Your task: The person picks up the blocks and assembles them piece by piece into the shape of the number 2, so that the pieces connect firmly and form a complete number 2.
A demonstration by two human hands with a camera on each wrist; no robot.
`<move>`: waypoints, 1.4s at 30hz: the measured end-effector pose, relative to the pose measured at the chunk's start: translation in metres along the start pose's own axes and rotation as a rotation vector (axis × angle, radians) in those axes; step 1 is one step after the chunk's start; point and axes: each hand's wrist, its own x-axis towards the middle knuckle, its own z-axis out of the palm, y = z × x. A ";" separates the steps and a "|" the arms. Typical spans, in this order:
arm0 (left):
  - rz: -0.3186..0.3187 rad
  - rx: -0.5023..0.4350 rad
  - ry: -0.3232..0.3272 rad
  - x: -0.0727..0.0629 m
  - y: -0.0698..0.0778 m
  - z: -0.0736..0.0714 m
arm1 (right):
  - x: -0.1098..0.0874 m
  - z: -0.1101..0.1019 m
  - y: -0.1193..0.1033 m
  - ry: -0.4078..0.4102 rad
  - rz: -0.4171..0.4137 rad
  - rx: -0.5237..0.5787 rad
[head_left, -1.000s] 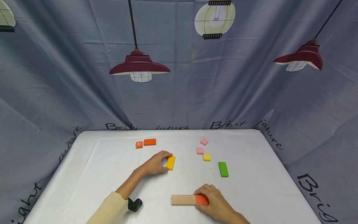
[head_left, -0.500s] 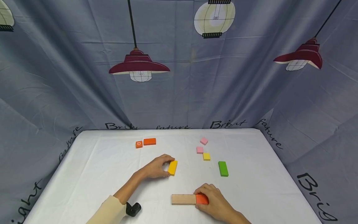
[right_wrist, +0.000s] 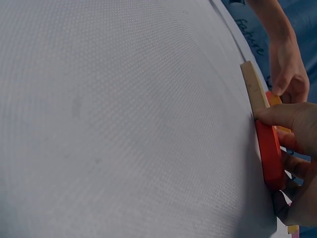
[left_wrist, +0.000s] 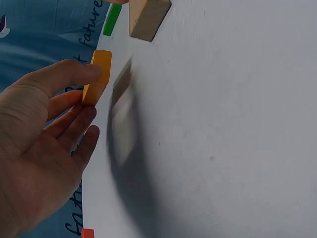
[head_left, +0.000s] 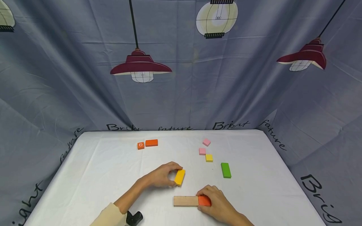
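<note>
Fingers of your left hand (head_left: 162,175) pinch the long yellow block (head_left: 179,177), about midway between the bench's (head_left: 260,188) left and right edges; those of your right hand (head_left: 216,204) grip the red-orange block (head_left: 204,201), nearer you, end to end with the wooden block (head_left: 185,201); two orange blocks (head_left: 151,142) lie near the far edge; two pink blocks (head_left: 202,151), a small yellow block (head_left: 209,158) and a green block (head_left: 226,170) lie right of the middle.

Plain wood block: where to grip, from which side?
I'd pinch the wood block across its long near and far sides, toward the left end, from above left. Its length runs sideways; the left end is free, while the right end meets the orange block held by the right hand.
</note>
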 end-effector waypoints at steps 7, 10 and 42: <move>0.018 -0.007 -0.041 -0.001 0.008 0.006 | 0.000 0.000 0.000 0.002 -0.001 -0.007; 0.016 -0.015 -0.051 -0.003 0.009 0.009 | 0.000 0.000 0.000 0.001 0.000 -0.008; 0.053 -0.003 -0.083 -0.006 0.008 0.022 | -0.001 0.002 0.004 0.032 -0.030 -0.021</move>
